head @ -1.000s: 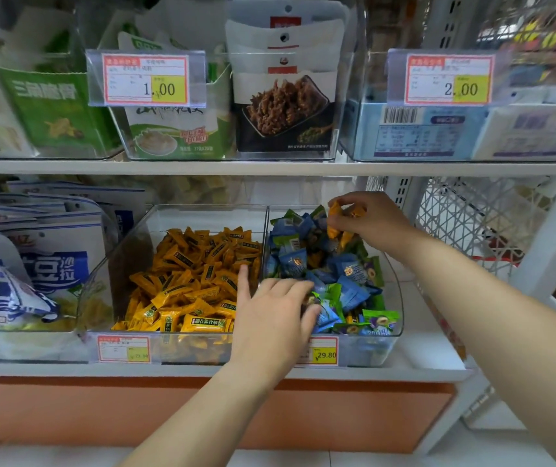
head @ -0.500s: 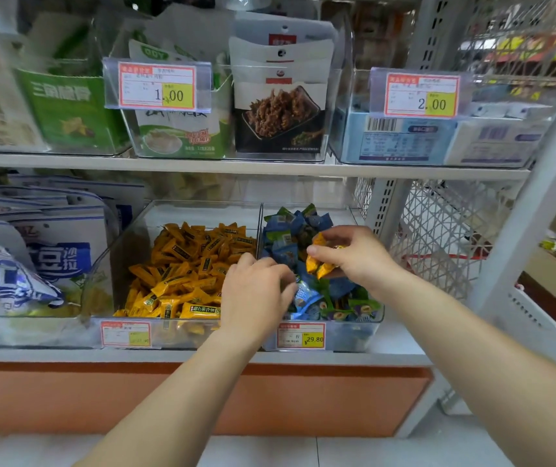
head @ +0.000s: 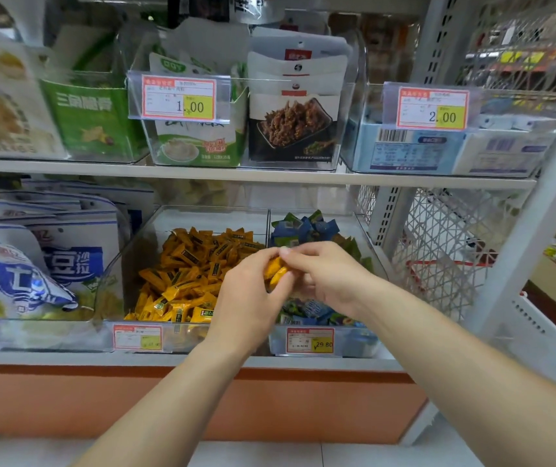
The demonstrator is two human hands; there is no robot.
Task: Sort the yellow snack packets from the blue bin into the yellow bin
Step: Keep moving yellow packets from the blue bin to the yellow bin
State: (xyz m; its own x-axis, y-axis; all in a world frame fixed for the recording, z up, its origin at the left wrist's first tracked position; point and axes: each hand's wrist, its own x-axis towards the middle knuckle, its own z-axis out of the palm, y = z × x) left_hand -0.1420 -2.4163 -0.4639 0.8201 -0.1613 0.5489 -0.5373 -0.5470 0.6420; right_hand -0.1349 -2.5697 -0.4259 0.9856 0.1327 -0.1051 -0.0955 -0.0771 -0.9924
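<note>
Where the two bins are meeting: the left hand (head: 249,298) and the right hand (head: 328,281) are hovering close together above the shared wall.
Left hand: its fingers are curling round the held yellow snack packets (head: 274,273) from the left side.
Right hand: its thumb and fingers are pinching the same small bunch from the right side.
Held yellow snack packets: they are hanging between the two hands, over the divide and above both bins, touching neither heap.
Yellow bin (head: 125,271): this clear tub is standing on the left and is carrying the loose yellow heap (head: 185,274).
Blue bin (head: 357,343): this clear tub is standing just beside it on the right and is carrying blue and green packets (head: 306,227); its price tag (head: 310,340) is showing 29.80.
Lower shelf (head: 50,358): it is bearing both bins side by side.
Upper shelf (head: 404,178): it is bearing clear tubs of pouches with tags showing 1.00 and 2.00.
</note>
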